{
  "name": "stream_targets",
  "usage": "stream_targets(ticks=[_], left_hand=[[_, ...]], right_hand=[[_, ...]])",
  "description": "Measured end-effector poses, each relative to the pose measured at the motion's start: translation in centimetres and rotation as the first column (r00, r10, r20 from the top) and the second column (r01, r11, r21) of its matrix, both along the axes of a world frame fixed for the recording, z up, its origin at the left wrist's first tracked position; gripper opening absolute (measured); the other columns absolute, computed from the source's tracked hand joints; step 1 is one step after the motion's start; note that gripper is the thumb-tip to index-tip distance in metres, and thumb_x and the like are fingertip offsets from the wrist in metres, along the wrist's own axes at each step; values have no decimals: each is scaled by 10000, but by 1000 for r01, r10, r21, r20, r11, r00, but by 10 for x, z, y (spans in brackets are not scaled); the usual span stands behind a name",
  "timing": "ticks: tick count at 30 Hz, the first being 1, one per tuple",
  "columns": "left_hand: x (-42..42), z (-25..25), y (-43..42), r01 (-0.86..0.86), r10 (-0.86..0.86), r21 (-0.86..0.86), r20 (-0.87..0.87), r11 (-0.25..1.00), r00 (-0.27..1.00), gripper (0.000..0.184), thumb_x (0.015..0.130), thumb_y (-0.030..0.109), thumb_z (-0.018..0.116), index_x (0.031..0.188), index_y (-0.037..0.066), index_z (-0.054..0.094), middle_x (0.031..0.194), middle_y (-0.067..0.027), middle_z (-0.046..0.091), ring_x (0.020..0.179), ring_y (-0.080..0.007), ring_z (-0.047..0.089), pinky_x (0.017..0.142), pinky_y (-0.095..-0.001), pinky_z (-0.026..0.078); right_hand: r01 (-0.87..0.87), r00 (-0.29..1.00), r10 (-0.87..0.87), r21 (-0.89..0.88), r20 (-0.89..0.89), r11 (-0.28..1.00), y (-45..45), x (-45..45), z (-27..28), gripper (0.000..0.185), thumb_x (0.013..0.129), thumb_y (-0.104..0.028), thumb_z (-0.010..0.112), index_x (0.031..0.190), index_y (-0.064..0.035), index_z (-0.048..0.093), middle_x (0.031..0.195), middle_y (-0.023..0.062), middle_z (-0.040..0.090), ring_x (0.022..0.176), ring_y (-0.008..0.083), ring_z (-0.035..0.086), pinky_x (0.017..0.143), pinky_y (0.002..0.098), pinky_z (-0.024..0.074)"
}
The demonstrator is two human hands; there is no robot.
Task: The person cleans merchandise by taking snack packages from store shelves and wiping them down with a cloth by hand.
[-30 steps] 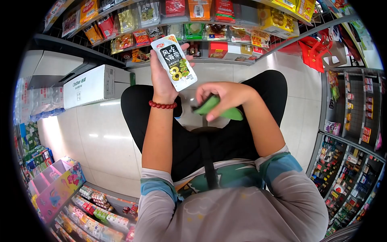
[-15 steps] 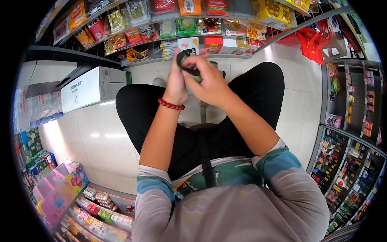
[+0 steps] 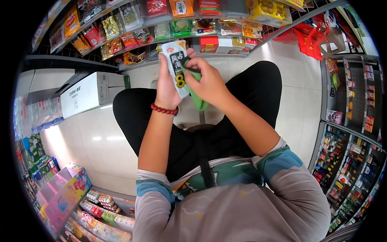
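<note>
My left hand, with a red bead bracelet at the wrist, is closed around a long white-and-black snack packet with a yellow figure 8 on it. The packet stands tilted, its printed face towards me. Bunched in the closed fingers of my right hand is a green cloth, its lower end hanging down. The cloth lies against the packet's right edge. Both hands are above the floor, between my bent knees and in front of the snack shelves.
Snack shelves with several packets curve across the front. On the left are a white carton and wrapped bottles. A pink display box stands behind on the left. Red bags hang at the front right, above more shelving.
The packet has come lower and to the left, and more of its printed face shows. The green cloth has shifted off the packet's face to its right edge and hangs lower.
</note>
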State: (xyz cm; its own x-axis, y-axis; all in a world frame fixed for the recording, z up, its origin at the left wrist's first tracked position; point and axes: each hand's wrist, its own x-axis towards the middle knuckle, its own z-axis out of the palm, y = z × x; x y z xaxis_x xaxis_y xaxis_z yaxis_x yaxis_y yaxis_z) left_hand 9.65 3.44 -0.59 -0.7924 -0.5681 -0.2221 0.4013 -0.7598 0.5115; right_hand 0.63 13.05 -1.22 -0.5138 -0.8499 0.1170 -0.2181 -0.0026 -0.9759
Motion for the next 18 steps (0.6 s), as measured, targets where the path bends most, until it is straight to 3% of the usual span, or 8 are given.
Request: stream_targets(ticks=[1, 2, 5, 7, 9, 15, 17, 18], left_hand=[[-2, 2, 7, 33, -33, -5, 1, 999, 999, 627, 1068, 560, 280, 1516, 132, 377, 1374, -113, 561, 1279, -242, 540, 1075, -387, 447], [-3, 4, 13, 67, -67, 4, 34, 998, 997, 607, 1076, 539, 278, 1507, 128, 389, 1391, -106, 555, 1288, -236, 538, 1083, -388, 443], [-2, 1, 23, 138, -140, 32, 56, 990, 989, 576, 1081, 521, 292, 1495, 138, 411, 1382, -60, 572, 1266, -197, 561, 1065, -368, 459], [-1, -2, 24, 265, -265, 22, 148, 964, 953, 591, 1076, 534, 307, 1503, 138, 407, 1353, -52, 594, 1245, -193, 579, 1043, -359, 472], [-3, -1, 26, 241, -232, -10, 220, 971, 947, 617, 1068, 565, 294, 1478, 125, 432, 1341, -47, 604, 1233, -185, 587, 1043, -362, 468], [0, 13, 21, 86, -17, -169, 371, 982, 928, 768, 1039, 650, 221, 1451, 37, 431, 1410, -135, 551, 1294, -226, 546, 1105, -394, 415], [4, -7, 11, 125, -75, -185, 259, 975, 963, 894, 998, 723, 206, 1495, -4, 358, 1448, -209, 501, 1333, -310, 505, 1125, -435, 392], [6, -7, 7, 121, -109, -40, 230, 992, 967, 910, 982, 751, 168, 1485, 18, 362, 1417, -198, 538, 1325, -266, 511, 1127, -406, 383]], right_hand=[[116, 990, -112, -47, 92, 992, -3, -3, -3, 253, 848, -98, 691, 1051, -5, 572, 967, 182, 691, 931, 312, 698, 813, 381, 538], [193, 981, -194, -30, -12, 981, -6, -10, -7, 247, 884, -121, 661, 1073, 9, 571, 983, 190, 695, 919, 312, 699, 811, 378, 535], [355, 933, -357, -50, -35, 933, -18, -27, -7, 268, 897, -152, 657, 1088, 17, 575, 982, 194, 694, 903, 324, 698, 797, 390, 536], [355, 934, -355, 1, 43, 935, -18, -30, 0, 265, 906, -151, 655, 1099, 15, 582, 999, 196, 687, 930, 324, 685, 817, 386, 527], [260, 956, -274, -136, -101, 956, -20, -31, -6, 267, 959, -150, 633, 1164, 11, 576, 1047, 147, 680, 935, 191, 652, 829, 323, 510], [102, 971, -140, -197, -193, 975, -17, -10, 7, 212, 916, -72, 605, 1119, -13, 607, 1059, 124, 656, 928, 263, 660, 903, 340, 488], [-80, 966, 71, -25, -247, 996, -13, -1, 16, 199, 869, -70, 603, 1064, -36, 626, 1006, 117, 666, 909, 301, 663, 891, 350, 493], [-80, 963, 60, -68, -263, 994, -17, 2, 12, 194, 834, -75, 582, 1019, -53, 636, 938, 110, 669, 870, 324, 656, 841, 358, 500]])
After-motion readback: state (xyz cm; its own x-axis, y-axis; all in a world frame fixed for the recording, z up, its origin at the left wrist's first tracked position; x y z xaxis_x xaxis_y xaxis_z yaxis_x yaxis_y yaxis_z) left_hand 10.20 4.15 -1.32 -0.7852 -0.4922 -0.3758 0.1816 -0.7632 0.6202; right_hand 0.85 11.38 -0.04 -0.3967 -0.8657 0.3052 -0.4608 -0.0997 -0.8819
